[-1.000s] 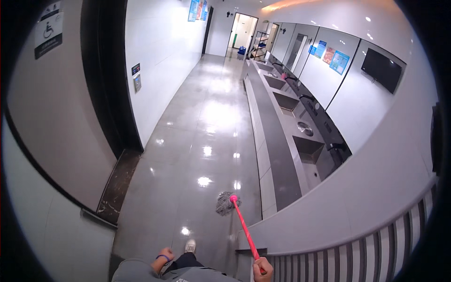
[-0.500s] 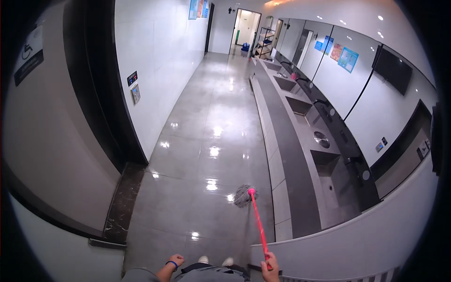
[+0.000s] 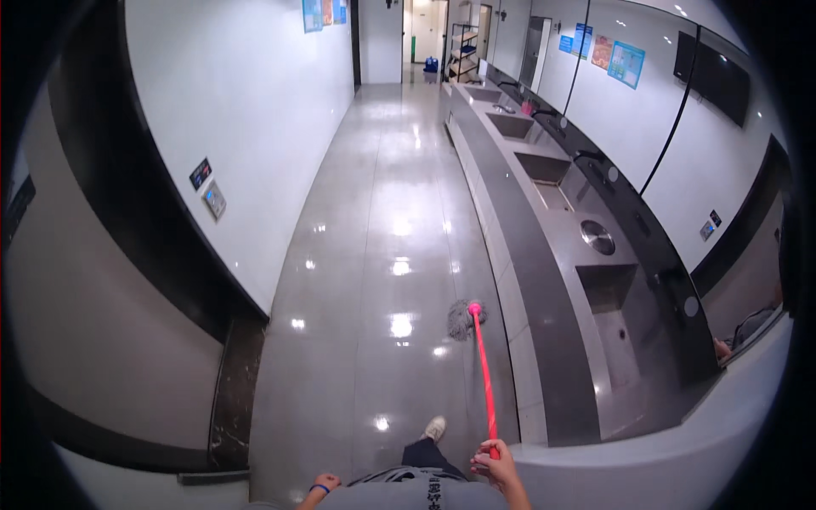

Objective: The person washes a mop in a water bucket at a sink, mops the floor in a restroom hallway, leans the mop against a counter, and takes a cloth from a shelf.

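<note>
A mop with a pink handle point(image 3: 484, 374) and a grey string head point(image 3: 463, 319) rests on the glossy grey floor point(image 3: 382, 255) beside the base of a long counter. My right hand point(image 3: 495, 460) grips the near end of the handle at the bottom of the view. At the bottom edge my left hand point(image 3: 322, 484), with a blue band at the wrist, hangs by my side holding nothing; its fingers are hard to make out. One light shoe point(image 3: 434, 427) shows just ahead of me.
A long grey counter point(image 3: 527, 255) with several sunken sinks point(image 3: 609, 285) and taps runs along the right under a wall mirror. A white wall with a small panel point(image 3: 213, 201) bounds the left. Shelving and a blue item point(image 3: 432, 64) stand at the corridor's far end.
The view has swung left and forward along the corridor. The mop head has slid ahead along the counter base, and the near curved white wall has dropped to the lower right.
</note>
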A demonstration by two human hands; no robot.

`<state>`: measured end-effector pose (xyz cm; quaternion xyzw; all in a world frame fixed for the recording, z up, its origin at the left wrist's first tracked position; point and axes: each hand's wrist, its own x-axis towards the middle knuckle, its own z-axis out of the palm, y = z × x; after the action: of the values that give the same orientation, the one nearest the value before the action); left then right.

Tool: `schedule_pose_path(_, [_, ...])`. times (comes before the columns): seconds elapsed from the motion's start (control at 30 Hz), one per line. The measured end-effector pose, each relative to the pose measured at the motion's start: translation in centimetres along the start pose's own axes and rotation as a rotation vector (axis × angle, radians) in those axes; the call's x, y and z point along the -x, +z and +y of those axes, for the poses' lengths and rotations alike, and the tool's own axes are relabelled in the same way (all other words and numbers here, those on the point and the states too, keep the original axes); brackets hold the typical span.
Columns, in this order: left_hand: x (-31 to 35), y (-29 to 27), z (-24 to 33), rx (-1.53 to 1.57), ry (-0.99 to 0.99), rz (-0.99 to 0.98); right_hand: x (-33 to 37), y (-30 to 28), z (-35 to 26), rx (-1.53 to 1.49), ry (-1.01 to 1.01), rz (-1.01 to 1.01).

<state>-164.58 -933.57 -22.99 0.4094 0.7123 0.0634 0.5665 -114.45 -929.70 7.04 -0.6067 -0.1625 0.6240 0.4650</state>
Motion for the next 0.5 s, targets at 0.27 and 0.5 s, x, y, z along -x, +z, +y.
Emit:
schedule_pose_path(0.27, [-10.9,1.6,7.8,-0.292,-0.064,0.02,-8.4,-4.0,-11.0,-0.356,0.134,0.183])
schedule_pose_path(0.5, [-12.3,5.3,32.5,-0.037,0.183,-0.008,-17.6,-6.0,-16.4,-0.292,0.139,0.214])
